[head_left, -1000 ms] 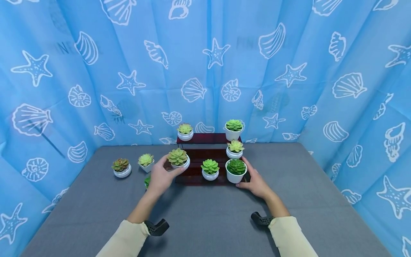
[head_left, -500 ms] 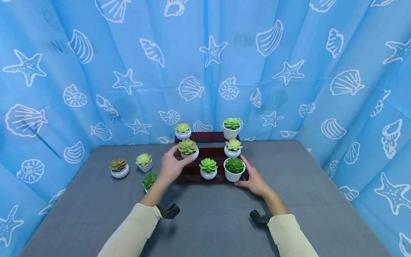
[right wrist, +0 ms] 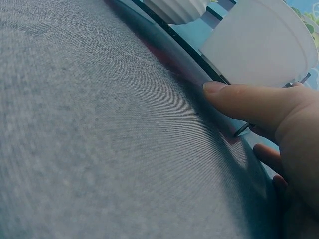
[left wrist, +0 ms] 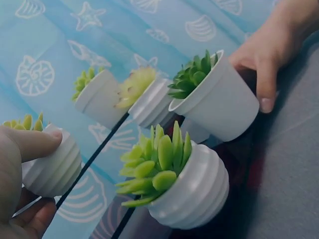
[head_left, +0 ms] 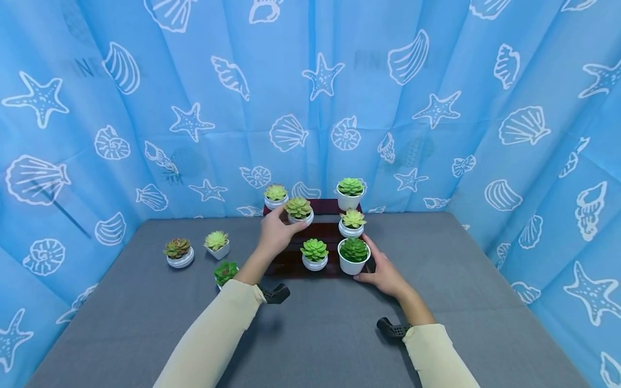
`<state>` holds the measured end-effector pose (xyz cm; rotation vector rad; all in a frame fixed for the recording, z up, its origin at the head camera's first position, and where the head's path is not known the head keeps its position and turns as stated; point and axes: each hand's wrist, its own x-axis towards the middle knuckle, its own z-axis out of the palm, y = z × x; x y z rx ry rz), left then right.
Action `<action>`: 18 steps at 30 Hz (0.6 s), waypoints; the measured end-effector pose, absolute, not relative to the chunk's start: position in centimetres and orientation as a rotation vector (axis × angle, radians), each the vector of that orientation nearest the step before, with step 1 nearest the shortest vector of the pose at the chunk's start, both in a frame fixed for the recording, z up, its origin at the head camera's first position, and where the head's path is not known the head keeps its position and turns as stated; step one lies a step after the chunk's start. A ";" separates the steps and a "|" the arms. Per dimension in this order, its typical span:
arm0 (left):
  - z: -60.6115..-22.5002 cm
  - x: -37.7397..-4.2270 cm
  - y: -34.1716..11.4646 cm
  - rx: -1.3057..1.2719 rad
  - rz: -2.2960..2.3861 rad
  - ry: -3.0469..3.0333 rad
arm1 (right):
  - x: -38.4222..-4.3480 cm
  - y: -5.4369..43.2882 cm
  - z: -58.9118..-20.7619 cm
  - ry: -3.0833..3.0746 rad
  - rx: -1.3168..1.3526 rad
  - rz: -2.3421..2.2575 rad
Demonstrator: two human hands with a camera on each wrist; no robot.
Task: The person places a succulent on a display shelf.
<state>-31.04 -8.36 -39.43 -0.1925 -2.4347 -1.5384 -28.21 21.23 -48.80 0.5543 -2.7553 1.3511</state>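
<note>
My left hand (head_left: 274,235) holds a small succulent in a ribbed white pot (left wrist: 54,168) between thumb and fingers, in front of the upper part of a dark red tiered stand (head_left: 326,207). My right hand (head_left: 383,276) grips the stand's lower right end, thumb at the front edge and the other fingers partly hidden behind. Just beside it is a dark green succulent in a smooth white pot (head_left: 352,265). A bright green succulent (head_left: 315,250) sits mid-way along the bottom tier. Other succulents stand at the middle right (head_left: 351,222), top right (head_left: 350,195) and top left (head_left: 276,195).
Left of the stand, on the grey tabletop (head_left: 330,345), are a reddish succulent (head_left: 178,252), a pale green one (head_left: 217,244) and a green one (head_left: 226,273) partly behind my left forearm. A blue shell-print curtain (head_left: 291,81) hangs behind.
My left hand has carried its potted succulent rightward and farther back, from the stand's left end to in front of the upper tiers. My right hand has stayed at the stand's right end.
</note>
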 end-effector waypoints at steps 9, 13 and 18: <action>-38.8 -32.6 -6.8 -0.128 -1.504 -2.448 | -28.2 21.4 -48.8 -2.770 0.532 1.361; -38.7 -33.2 -6.2 -0.092 -1.520 -2.442 | -28.3 21.4 -48.9 -2.750 0.552 1.356; -38.7 -33.5 -5.5 -0.053 -1.505 -2.439 | -28.2 21.3 -48.8 -2.737 0.584 1.331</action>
